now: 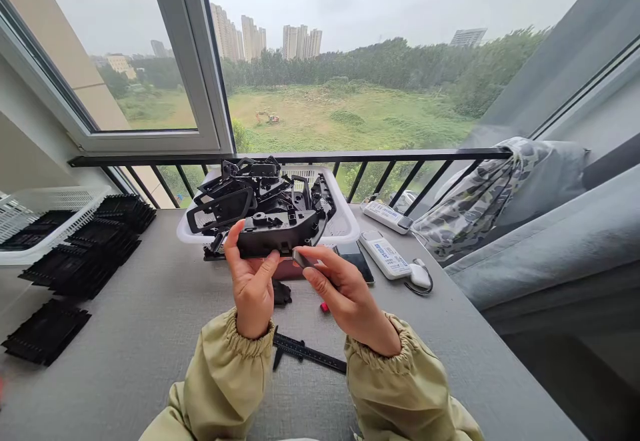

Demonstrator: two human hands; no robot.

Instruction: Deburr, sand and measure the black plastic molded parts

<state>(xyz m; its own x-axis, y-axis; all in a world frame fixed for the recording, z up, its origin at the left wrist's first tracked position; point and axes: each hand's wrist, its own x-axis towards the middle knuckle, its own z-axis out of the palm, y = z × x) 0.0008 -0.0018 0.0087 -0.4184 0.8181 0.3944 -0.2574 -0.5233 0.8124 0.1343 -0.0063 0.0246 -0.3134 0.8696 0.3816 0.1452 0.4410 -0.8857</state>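
My left hand (254, 287) grips a long black plastic part (273, 233) by its left end, thumb in front and index finger up along its side. My right hand (345, 287) pinches a small dark flat tool (303, 259), its tip at the lower edge of the part; whether it is a blade or a scraper I cannot make out. Behind the hands, a white plastic basket (346, 217) holds a heap of similar black plastic parts (250, 184). Below the hands, a black caliper (310, 353) lies on the grey table (150, 334).
Stacks of black ribbed plates (95, 241) stand at the left, beside another white basket (65, 195). To the right are two white packs (385, 254), a small white plug with a cable (420, 275) and a dark phone-like slab (357, 262). A small red object (324, 307) lies near my right hand.
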